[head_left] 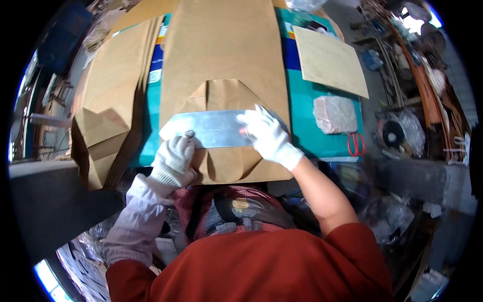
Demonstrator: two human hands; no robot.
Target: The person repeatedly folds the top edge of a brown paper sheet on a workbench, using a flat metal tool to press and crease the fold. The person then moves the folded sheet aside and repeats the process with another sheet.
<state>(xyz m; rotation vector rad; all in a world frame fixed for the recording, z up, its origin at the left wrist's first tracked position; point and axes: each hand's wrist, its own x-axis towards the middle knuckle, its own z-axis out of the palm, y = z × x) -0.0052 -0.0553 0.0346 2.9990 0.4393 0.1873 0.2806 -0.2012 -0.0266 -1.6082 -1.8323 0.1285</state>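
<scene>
A large brown paper bag lies lengthwise before me, its near end opened out into folded flaps. Across that end rests a flat, shiny metal plate. My right hand, in a white glove, grips the plate's right end between thumb and fingers. My left hand, gloved too and with a pale sleeve over the forearm, is closed at the bag's near left edge. Its fingertips touch the plate's lower left edge; what lies beneath them is partly hidden.
A stack of folded brown paper bags sits at the left. On the green table covering at the right are a cream-coloured sheet, a plastic-wrapped block and red-handled scissors. Clear plastic wrap lies beyond the table's right side.
</scene>
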